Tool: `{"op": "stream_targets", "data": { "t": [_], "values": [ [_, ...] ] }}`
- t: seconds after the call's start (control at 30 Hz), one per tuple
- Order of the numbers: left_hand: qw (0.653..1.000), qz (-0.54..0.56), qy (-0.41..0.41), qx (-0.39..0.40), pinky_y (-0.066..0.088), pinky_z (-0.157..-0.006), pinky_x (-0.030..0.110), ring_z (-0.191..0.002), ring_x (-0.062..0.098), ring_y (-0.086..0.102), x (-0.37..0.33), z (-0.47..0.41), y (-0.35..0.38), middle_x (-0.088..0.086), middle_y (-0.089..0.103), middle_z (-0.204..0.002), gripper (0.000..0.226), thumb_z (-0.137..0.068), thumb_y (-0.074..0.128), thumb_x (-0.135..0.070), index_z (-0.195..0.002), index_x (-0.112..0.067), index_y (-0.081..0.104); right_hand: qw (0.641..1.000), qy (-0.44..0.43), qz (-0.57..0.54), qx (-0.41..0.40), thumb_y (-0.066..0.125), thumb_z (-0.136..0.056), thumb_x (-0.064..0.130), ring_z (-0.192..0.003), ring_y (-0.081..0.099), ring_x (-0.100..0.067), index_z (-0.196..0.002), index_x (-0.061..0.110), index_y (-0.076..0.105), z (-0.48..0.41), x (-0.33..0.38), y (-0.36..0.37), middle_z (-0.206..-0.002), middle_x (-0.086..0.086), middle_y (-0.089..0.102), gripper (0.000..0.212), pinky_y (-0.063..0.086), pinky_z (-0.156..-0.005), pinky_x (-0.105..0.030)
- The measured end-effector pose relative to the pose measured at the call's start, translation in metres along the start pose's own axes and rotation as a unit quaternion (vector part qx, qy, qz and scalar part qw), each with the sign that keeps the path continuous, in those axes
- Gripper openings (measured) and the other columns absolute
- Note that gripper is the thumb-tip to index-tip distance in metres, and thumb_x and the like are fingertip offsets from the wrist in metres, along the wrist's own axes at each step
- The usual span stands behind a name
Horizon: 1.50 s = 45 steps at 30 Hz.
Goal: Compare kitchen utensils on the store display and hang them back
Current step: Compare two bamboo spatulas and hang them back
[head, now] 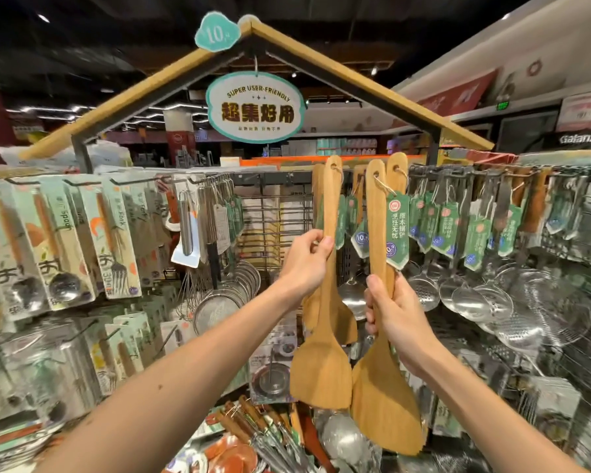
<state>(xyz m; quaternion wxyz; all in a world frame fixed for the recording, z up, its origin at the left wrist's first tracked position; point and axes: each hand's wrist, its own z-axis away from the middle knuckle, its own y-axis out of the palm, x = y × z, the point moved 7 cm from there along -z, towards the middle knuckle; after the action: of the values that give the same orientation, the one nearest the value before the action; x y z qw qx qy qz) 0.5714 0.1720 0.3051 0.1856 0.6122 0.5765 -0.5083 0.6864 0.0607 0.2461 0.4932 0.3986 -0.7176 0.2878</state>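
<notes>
Store aisles and dark ceiling lights stretched behind a utensil display framed by a wooden gable roof [355,80], from which an oval sign [255,107] reading "SUPER USER-FRIENDLY" hung on a hook. Below it, a metal rail [458,170] carried rows of hanging goods: packaged spoons and forks [82,233] at the left, wire strainers [226,302] near the middle, and steel ladles and skimmers [458,291] with green tags at the right. A person stood facing the rack with both bare arms raised. The left hand [304,264] pinched the handle of a wooden spatula [325,319] between thumb and fingertips, its blade pointing down and its looped top close to the rail, in front of another wooden spatula hanging behind it. The right hand [393,315] was wrapped around the handles of two wooden spatulas [382,387] held together, blades down, with a green price tag [397,233] tied by string to the holes at their tops. The two sets of spatulas hung side by side, just apart, in front of the display's centre. More utensils with wooden handles [249,421] lay piled in a bin below
</notes>
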Motion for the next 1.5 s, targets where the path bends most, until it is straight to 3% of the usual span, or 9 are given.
{"op": "stream_targets", "data": {
  "t": [0.4,0.53,0.67,0.83,0.9,1.03,1.3,1.4,1.5],
  "values": [
    [0.997,-0.026,-0.032,-0.060,0.044,-0.087,0.031,-0.103,0.016,0.061,0.026,-0.013,0.012,-0.003,0.066,-0.110,0.027,-0.107,0.046,-0.030,-0.120,-0.017,0.065,1.000,-0.003,-0.002,-0.001,0.050,-0.101,0.032,-0.058,0.044,-0.015,-0.096,0.013,0.051,-0.017,-0.009,-0.021,-0.071,-0.002,0.049,0.019,0.037,-0.049,-0.029],
    [0.995,-0.043,-0.067,-0.052,0.048,-0.101,0.041,-0.113,0.021,0.061,0.036,-0.040,0.015,0.001,0.067,-0.122,0.033,-0.106,0.047,-0.033,-0.129,-0.014,0.062,1.000,-0.004,0.004,0.016,0.051,-0.101,0.031,-0.061,0.047,-0.018,-0.095,0.017,0.053,-0.020,-0.011,-0.019,-0.073,-0.005,0.051,0.016,0.040,-0.051,-0.031],
    [0.994,-0.060,-0.083,-0.040,0.048,-0.087,0.034,-0.094,0.017,0.062,0.044,-0.064,0.020,0.004,0.068,-0.116,0.032,-0.106,0.048,-0.030,-0.128,-0.011,0.062,0.999,-0.003,-0.013,0.041,0.052,-0.101,0.027,-0.061,0.052,-0.018,-0.102,0.014,0.057,-0.021,-0.009,-0.017,-0.071,-0.004,0.055,0.014,0.045,-0.050,-0.030],
    [0.990,-0.081,-0.104,-0.051,0.044,-0.109,0.049,-0.124,0.028,0.057,0.056,-0.078,0.022,0.009,0.063,-0.134,0.040,-0.103,0.053,-0.034,-0.136,-0.012,0.059,0.995,0.020,-0.082,0.061,0.056,-0.099,0.021,-0.058,0.055,-0.017,-0.102,0.006,0.058,-0.016,-0.006,-0.015,-0.070,-0.008,0.058,0.015,0.046,-0.050,-0.027],
    [0.990,-0.087,-0.096,-0.049,0.047,-0.106,0.047,-0.118,0.027,0.061,0.056,-0.079,0.021,0.009,0.067,-0.127,0.036,-0.102,0.054,-0.033,-0.128,-0.009,0.063,0.993,0.024,-0.099,0.065,0.057,-0.098,0.019,-0.056,0.056,-0.018,-0.100,0.005,0.059,-0.015,-0.004,-0.015,-0.070,-0.010,0.058,0.014,0.048,-0.050,-0.026],
    [0.992,-0.062,-0.093,-0.052,0.057,-0.092,0.044,-0.089,0.024,0.070,0.056,-0.075,0.012,0.008,0.073,-0.104,0.018,-0.101,0.058,-0.032,-0.092,-0.021,0.069,0.991,0.028,-0.105,0.073,0.058,-0.097,0.017,-0.058,0.059,-0.018,-0.100,0.005,0.061,-0.013,-0.002,-0.013,-0.071,-0.012,0.061,0.013,0.051,-0.053,-0.026],
    [0.997,-0.049,-0.052,0.001,0.055,-0.076,0.031,-0.087,0.020,0.070,0.039,-0.021,-0.010,0.005,0.074,-0.098,0.027,-0.103,0.055,-0.032,-0.109,-0.012,0.072,0.988,0.010,-0.122,0.094,0.058,-0.097,0.019,-0.058,0.060,-0.019,-0.100,0.007,0.060,-0.002,0.006,0.007,-0.068,-0.008,0.061,0.013,0.053,-0.052,-0.024],
    [0.998,-0.006,-0.034,0.042,0.052,-0.064,0.030,-0.067,0.014,0.062,0.023,0.020,-0.013,-0.001,0.067,-0.078,0.030,-0.105,0.050,-0.035,-0.092,-0.017,0.071,0.991,-0.001,-0.094,0.096,0.057,-0.098,0.023,-0.056,0.059,-0.018,-0.099,0.012,0.060,0.003,0.004,0.016,-0.067,-0.006,0.061,0.011,0.051,-0.051,-0.025],
    [0.998,0.001,-0.021,0.065,0.041,-0.048,0.018,-0.056,0.006,0.052,0.016,0.054,-0.015,-0.006,0.060,-0.071,0.034,-0.105,0.048,-0.036,-0.103,-0.011,0.072,0.993,-0.021,-0.076,0.091,0.054,-0.100,0.025,-0.049,0.050,-0.014,-0.098,0.012,0.059,0.008,0.000,0.028,-0.064,-0.004,0.056,0.014,0.044,-0.047,-0.024]
  ]
}}
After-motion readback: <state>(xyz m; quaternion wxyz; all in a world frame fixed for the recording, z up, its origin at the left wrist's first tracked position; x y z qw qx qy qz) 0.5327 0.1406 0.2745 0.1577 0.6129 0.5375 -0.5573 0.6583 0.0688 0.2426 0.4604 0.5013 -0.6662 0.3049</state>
